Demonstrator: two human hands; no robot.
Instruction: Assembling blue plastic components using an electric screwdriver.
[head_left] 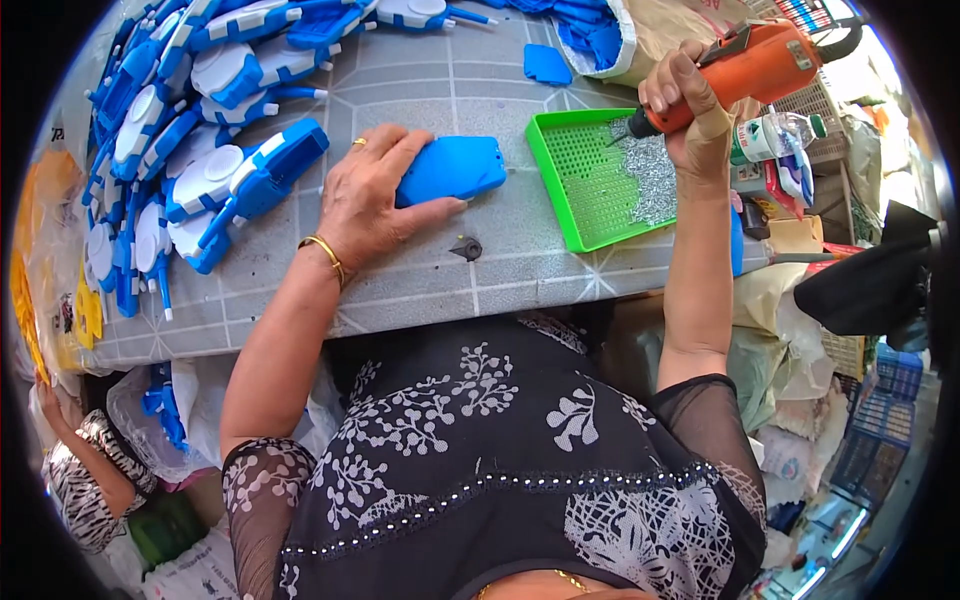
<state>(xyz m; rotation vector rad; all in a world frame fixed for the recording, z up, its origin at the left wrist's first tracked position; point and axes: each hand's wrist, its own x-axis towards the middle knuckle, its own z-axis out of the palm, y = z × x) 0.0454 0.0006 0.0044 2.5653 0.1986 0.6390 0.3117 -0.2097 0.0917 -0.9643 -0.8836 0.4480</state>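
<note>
Left hand (375,190): blue case (455,170) is gripped at its left end between fingers and thumb, flat on the worktop (400,290).
Right hand (690,115): orange power driver (760,70) is held in closed fingers, tip above the green tray (590,190).

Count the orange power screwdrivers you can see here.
1: the orange power screwdriver is gripped in the right hand, pointing toward the green tray. Others may be hidden from view.

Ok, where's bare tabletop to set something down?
Beyond the blue casing, between the blue-and-white pile and loose blue piece; also tabletop between the small dark piece and green tray. Crowded: the left side, under the pile.
</note>
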